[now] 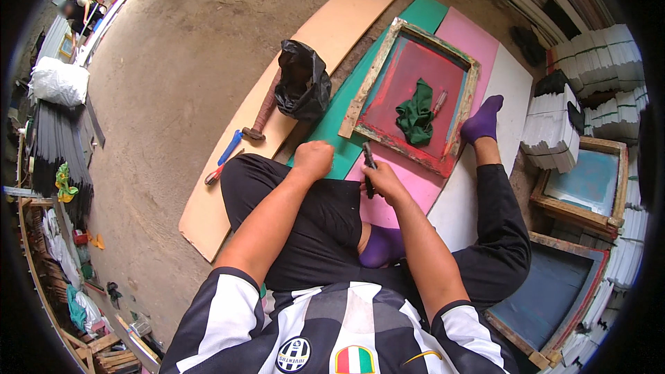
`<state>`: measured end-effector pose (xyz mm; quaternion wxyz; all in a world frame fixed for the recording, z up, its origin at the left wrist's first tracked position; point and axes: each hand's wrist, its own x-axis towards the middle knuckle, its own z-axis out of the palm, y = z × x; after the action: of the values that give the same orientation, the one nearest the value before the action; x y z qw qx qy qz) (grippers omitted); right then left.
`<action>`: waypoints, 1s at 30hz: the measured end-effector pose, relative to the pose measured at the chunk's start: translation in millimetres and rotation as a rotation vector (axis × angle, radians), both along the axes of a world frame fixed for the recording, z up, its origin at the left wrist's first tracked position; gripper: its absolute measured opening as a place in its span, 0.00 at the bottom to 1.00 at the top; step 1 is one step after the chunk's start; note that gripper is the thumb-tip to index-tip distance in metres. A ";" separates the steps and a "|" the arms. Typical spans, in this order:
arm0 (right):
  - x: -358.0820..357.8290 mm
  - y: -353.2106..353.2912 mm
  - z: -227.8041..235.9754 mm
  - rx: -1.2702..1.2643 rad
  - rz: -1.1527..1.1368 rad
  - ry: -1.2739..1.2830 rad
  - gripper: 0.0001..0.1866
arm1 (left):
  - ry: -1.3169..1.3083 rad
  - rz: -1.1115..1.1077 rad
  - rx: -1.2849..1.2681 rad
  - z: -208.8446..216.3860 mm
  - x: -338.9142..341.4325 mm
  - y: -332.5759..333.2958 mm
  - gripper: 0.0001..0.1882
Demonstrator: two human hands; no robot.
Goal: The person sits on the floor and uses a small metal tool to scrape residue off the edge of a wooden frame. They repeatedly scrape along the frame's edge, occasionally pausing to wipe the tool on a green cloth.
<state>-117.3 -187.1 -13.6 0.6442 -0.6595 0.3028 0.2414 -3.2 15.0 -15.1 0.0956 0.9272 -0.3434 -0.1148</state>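
Observation:
My right hand (pixel 388 185) is closed round a slim black hand tool (pixel 368 161), perhaps pliers; its exact kind does not show clearly. Curled into a fist by my bent knee, my left hand (pixel 314 160) hides whatever may be in it. Beyond both hands lies a paint-stained wooden screen frame (pixel 400 144) with reddish mesh. On the mesh rest a crumpled dark green cloth (pixel 415 114) and a screwdriver (pixel 440 102) with a clear reddish handle. Left of my left hand are a hammer (pixel 253 134), a blue-handled tool (pixel 230 147) and a red-handled tool (pixel 214 176).
A black plastic bag (pixel 301 82) stands partly on the peach board (pixel 346 10). Green, pink and white boards lie alongside under the frame. More screen frames (pixel 582 183) and stacked white sheets (pixel 551 121) line the right. Dark strips (pixel 62 138) and a white sack (pixel 59 81) lie far left.

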 end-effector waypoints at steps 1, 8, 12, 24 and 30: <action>2.7 -3.8 -1.7 -0.046 -0.023 -0.039 0.14 | 0.059 0.036 0.077 2.6 0.0 0.3 0.07; 20.9 -10.8 5.2 -0.102 -0.073 0.045 0.14 | 0.177 0.156 0.159 18.6 -0.2 -2.8 0.08; 28.5 -9.7 -2.5 -0.169 -0.064 0.079 0.14 | 0.165 0.183 0.068 11.9 -1.6 -9.9 0.14; 50.7 8.4 5.9 -0.329 -0.093 0.181 0.16 | 0.258 0.240 -0.037 4.4 2.7 -25.2 0.16; 55.2 11.4 22.4 -0.388 -0.035 0.247 0.17 | 0.278 0.238 -0.078 10.2 0.6 -28.6 0.17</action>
<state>-62.1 -175.7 8.8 0.4675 -0.7311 0.4316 0.2464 -2.7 -13.7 -4.9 0.1910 0.9321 -0.2187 -0.2165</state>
